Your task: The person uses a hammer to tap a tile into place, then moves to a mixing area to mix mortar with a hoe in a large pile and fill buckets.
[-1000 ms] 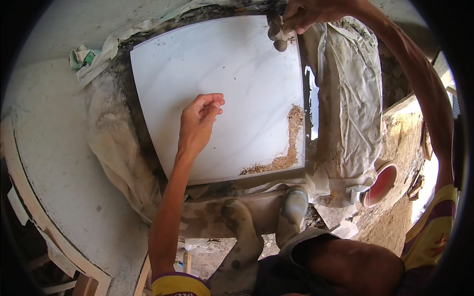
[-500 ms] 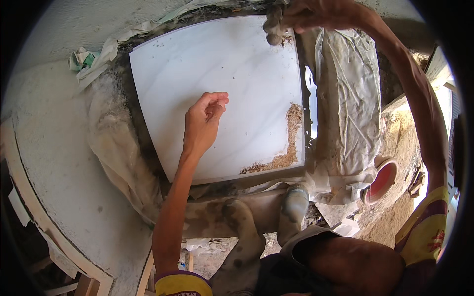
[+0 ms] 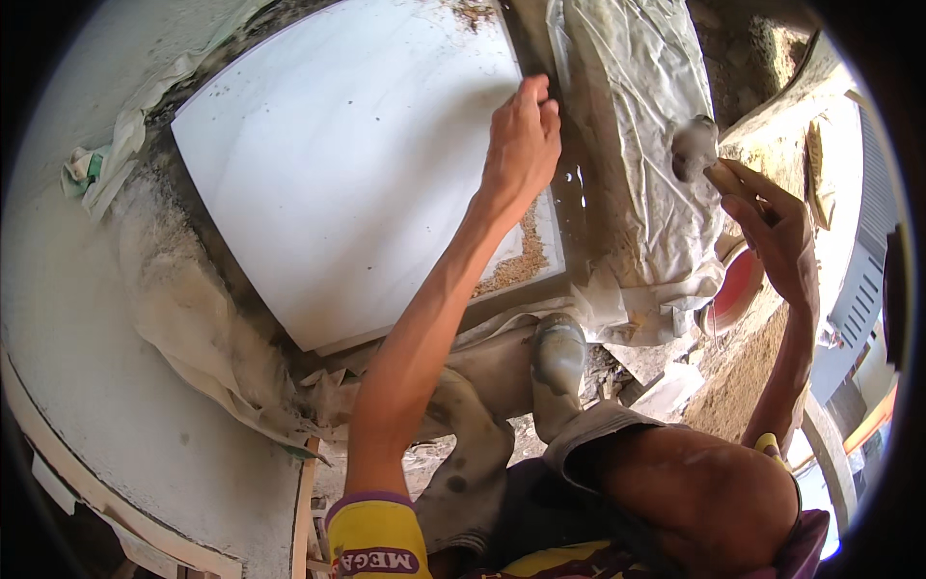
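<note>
A large white tile [image 3: 318, 174] with faint grey veining lies in front of me. Brown grainy crumbs [image 3: 524, 264] cling along its near right corner, and more dark bits [image 3: 473, 13] show at its far right. Over the tile's right edge is my left hand [image 3: 519, 145], fingers curled together, with nothing visible in them; whether it touches the tile I cannot tell. Off to the right, my right hand [image 3: 779, 232] grips the short handle of what looks like a mallet. Its rounded grey head [image 3: 694, 150] is blurred and sits beside the wrinkled sheet.
Wrinkled pale sheeting [image 3: 637, 116] covers the ledge right of the tile; more dusty sheeting [image 3: 183, 289] drapes the left. A round container with a reddish inside [image 3: 738, 289] lies low at right. My grey boot [image 3: 559, 352] stands at the near edge. A pale wall surface [image 3: 125, 357] spans the left.
My right hand has swung with the mallet from the tile's far right corner toward me and outward right. The left hand has moved right, from mid-tile to its right edge. The view has shifted.
</note>
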### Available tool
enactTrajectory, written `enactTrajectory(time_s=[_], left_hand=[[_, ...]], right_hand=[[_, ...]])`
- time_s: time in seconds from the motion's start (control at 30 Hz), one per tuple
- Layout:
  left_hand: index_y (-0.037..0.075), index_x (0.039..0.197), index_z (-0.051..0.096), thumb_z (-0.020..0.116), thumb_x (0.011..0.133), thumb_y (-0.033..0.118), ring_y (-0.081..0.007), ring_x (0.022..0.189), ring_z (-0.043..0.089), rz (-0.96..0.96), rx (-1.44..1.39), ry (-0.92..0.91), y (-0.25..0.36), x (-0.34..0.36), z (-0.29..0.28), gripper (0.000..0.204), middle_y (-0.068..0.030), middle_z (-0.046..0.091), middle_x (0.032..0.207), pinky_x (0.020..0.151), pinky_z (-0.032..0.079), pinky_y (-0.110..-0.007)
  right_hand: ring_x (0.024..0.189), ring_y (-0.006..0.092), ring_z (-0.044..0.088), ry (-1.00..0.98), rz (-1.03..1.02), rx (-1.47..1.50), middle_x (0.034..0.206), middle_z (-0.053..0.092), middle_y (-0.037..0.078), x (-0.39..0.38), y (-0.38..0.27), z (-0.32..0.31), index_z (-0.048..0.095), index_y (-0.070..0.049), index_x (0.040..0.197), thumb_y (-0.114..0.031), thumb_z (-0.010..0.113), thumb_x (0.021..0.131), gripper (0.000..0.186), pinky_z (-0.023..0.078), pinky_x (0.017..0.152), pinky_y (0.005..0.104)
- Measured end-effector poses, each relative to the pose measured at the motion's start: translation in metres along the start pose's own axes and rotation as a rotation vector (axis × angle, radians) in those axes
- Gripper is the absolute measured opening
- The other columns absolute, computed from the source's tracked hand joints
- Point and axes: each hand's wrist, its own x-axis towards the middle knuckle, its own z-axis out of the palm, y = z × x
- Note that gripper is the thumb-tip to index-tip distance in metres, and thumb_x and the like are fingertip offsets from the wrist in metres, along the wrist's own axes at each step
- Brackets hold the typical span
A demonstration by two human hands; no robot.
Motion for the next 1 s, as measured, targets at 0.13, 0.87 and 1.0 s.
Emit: enactTrajectory(time_s=[0.13, 0.87, 1.0], left_hand=[[-0.014, 0.153, 0.027, 0.042, 0.110, 0.029, -0.0449, 0.144, 0.041, -0.167, -0.215, 0.176, 0.001, 0.040, 0.064, 0.063, -0.0343, 0.038, 0.155, 0.122, 0.031, -0.045], [-0.008, 0.140, 0.052, 0.047, 0.108, 0.020, -0.0490, 0.108, 0.066, -0.381, -0.250, -0.044, 0.056, -0.081, 0.073, 0.044, -0.0366, 0.065, 0.121, 0.100, 0.052, -0.052], [-0.002, 0.139, 0.056, 0.060, 0.099, 0.005, -0.0327, 0.098, 0.072, -0.440, 0.136, -0.491, 0.070, -0.143, -0.024, 0.040, -0.0243, 0.072, 0.108, 0.094, 0.055, -0.053]], right_hand=[[0.056, 0.0015, 0.040, 0.149, 0.111, 0.194, 0.071, 0.053, -0.006, -0.008, 0.022, 0.022, 0.064, -0.006, 0.141, -0.033, 0.073, 0.099, 0.051, 0.028, 0.050, 0.0220], [0.054, 0.0019, 0.042, -0.006, 0.288, 0.488, 0.079, 0.053, -0.004, -0.130, 0.022, 0.054, 0.054, 0.003, 0.145, -0.040, 0.071, 0.098, 0.066, 0.031, 0.046, 0.0188], [0.048, 0.0011, 0.041, -0.146, 0.588, 0.776, 0.072, 0.048, -0.007, -0.181, 0.048, 0.085, 0.054, -0.002, 0.145, -0.043, 0.056, 0.106, 0.057, 0.031, 0.039, 0.0183]])
